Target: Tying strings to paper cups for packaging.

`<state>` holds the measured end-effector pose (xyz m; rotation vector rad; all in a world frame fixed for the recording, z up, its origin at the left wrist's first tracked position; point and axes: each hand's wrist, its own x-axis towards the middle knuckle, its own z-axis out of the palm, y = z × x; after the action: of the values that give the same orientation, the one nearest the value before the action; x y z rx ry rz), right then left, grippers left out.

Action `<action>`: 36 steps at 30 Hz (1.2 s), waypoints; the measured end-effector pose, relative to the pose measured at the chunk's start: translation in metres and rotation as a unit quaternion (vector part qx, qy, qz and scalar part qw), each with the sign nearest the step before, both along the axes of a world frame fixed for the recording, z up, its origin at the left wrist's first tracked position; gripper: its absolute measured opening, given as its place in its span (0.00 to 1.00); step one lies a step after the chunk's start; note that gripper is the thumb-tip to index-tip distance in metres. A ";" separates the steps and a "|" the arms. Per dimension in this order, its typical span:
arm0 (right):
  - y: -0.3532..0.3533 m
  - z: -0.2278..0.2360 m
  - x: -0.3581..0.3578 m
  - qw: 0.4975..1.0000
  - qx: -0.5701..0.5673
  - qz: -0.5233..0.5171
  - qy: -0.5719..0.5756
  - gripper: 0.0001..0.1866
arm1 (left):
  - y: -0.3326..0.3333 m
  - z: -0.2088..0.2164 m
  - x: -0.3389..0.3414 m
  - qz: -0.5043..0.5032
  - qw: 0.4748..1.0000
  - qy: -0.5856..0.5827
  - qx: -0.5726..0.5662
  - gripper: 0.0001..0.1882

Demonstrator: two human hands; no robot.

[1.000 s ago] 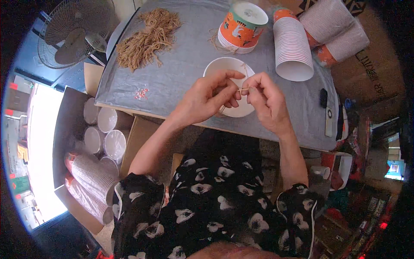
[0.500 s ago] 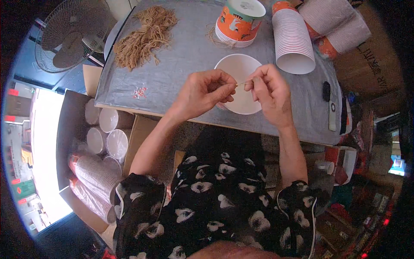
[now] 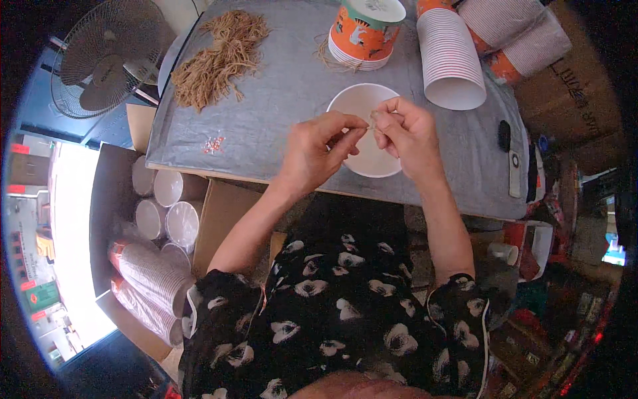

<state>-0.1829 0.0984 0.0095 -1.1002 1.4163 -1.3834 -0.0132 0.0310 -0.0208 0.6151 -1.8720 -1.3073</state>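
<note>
Over the near part of the table, my left hand and my right hand meet with their fingertips almost touching. Both pinch a thin tan string, of which only a tiny bit shows between the fingers. Beneath them sits a white paper bucket with its open mouth up, partly hidden by my hands. Farther back stands an orange and green printed paper bucket, bottom up on several nested ones, with loose tan strings beside it. A bundle of tan strings lies at the far left.
A small heap of red and white bits lies on the grey-covered table. Nested buckets lie at right, wrapped stacks behind. A carton of buckets stands at lower left, a fan at upper left.
My right hand's fingertips have come closer to the left ones, and less of the string shows between them. The bucket stays in place.
</note>
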 end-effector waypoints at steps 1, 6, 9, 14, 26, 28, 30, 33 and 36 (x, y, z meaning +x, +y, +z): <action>0.000 -0.001 0.000 1.000 -0.001 0.002 0.000 0.07 | 0.001 -0.001 -0.001 0.019 0.999 0.019 -0.042 0.08; -0.001 -0.006 -0.001 0.999 0.036 0.006 -0.014 0.07 | 0.005 -0.003 -0.004 0.062 0.995 0.014 -0.075 0.08; 0.001 0.000 0.004 0.999 0.047 0.009 0.011 0.07 | 0.004 -0.006 -0.004 0.088 0.986 0.018 -0.139 0.08; 0.001 0.001 0.003 0.998 0.058 0.014 0.009 0.07 | -0.002 -0.007 0.001 0.069 0.969 0.021 -0.237 0.09; 0.025 -0.013 0.014 0.950 -0.161 -0.052 0.263 0.10 | -0.011 0.006 0.011 -0.062 0.949 0.036 0.307 0.08; 0.025 -0.014 0.024 0.939 -0.165 -0.072 0.292 0.11 | -0.009 0.004 0.011 -0.061 0.955 0.027 0.290 0.09; 0.023 -0.020 0.024 0.939 -0.167 -0.082 0.290 0.10 | -0.006 0.002 0.008 -0.053 0.954 0.037 0.292 0.09; 0.023 -0.020 0.027 0.940 -0.168 -0.092 0.282 0.07 | -0.003 0.004 0.008 -0.045 0.953 0.039 0.296 0.09; 0.025 -0.019 0.026 0.947 -0.160 -0.084 0.266 0.06 | -0.002 0.007 0.010 -0.046 0.955 0.025 0.292 0.10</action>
<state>-0.1570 0.1232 -0.0098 -1.6916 1.7306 -1.5440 -0.0031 0.0293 -0.0140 0.7855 -1.4757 -1.9400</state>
